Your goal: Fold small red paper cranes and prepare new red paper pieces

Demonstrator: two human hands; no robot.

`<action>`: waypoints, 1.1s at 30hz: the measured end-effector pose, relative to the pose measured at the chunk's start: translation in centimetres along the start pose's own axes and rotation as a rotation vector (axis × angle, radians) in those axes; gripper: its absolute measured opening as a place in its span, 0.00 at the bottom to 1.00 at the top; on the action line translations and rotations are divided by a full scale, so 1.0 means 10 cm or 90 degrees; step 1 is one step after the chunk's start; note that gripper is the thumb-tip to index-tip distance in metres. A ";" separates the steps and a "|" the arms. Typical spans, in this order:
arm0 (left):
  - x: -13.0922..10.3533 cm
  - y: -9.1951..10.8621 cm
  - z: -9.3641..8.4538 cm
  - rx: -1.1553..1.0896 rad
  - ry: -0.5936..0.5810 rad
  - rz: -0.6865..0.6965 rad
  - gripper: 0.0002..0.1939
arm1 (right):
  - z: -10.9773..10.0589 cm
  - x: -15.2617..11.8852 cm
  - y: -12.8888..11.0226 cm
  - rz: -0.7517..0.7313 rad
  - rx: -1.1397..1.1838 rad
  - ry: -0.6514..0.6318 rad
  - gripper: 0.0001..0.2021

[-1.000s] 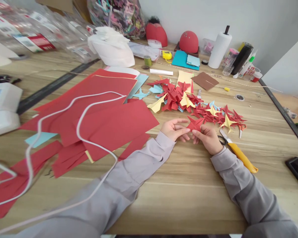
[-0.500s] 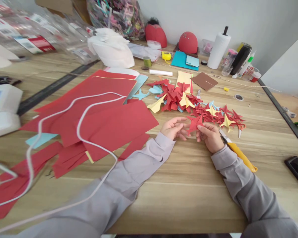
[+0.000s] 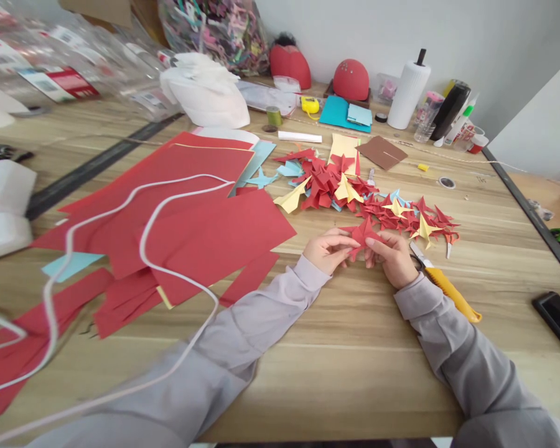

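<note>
A folded red paper star [image 3: 364, 235] with pointed arms is held between my two hands, just above the wooden table. My left hand [image 3: 327, 250] pinches its left side between thumb and fingers. On the other side, the thumb and fingers of my right hand [image 3: 394, 256] grip its right edge. Behind them spreads a heap of folded paper pieces [image 3: 324, 183], mostly red, with some yellow and light blue ones. A yellow folded star [image 3: 424, 229] lies at the right end of this heap.
A yellow-handled knife [image 3: 450, 292] lies beside my right wrist, with scissors [image 3: 417, 262] partly under it. Red paper sheets [image 3: 224, 230] cover the left, crossed by a white cord [image 3: 144, 239]. A black phone [image 3: 557, 320] rests at the right edge.
My left hand has closed onto the left side of the red paper star, where its fingers were loose before. My right hand keeps its grip, and the star has turned slightly.
</note>
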State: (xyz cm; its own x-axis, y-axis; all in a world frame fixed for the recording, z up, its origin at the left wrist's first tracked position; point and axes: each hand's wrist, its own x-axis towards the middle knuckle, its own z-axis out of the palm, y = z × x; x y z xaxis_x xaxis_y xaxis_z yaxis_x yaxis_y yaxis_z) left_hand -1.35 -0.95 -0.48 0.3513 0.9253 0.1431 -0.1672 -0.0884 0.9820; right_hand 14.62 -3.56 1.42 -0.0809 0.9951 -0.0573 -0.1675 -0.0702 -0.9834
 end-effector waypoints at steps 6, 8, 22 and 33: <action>-0.02 0.02 0.01 0.018 0.000 0.003 0.09 | -0.01 0.00 0.00 0.002 -0.026 -0.032 0.10; -0.03 0.03 0.02 0.023 0.005 0.005 0.09 | -0.03 0.01 0.01 0.002 -0.019 -0.033 0.09; 0.01 0.05 0.00 -0.101 0.008 -0.001 0.23 | -0.04 0.01 0.05 -0.010 0.000 -0.038 0.08; -0.02 0.11 0.04 -0.102 0.027 -0.046 0.18 | 0.01 -0.02 -0.01 0.024 -0.043 -0.063 0.12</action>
State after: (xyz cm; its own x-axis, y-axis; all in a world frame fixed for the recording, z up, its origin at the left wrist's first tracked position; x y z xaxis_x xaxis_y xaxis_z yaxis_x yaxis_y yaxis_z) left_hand -1.22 -1.43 0.63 0.3286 0.9423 0.0634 -0.2891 0.0364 0.9566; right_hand 14.58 -3.76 1.50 -0.1826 0.9799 -0.0806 -0.0962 -0.0994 -0.9904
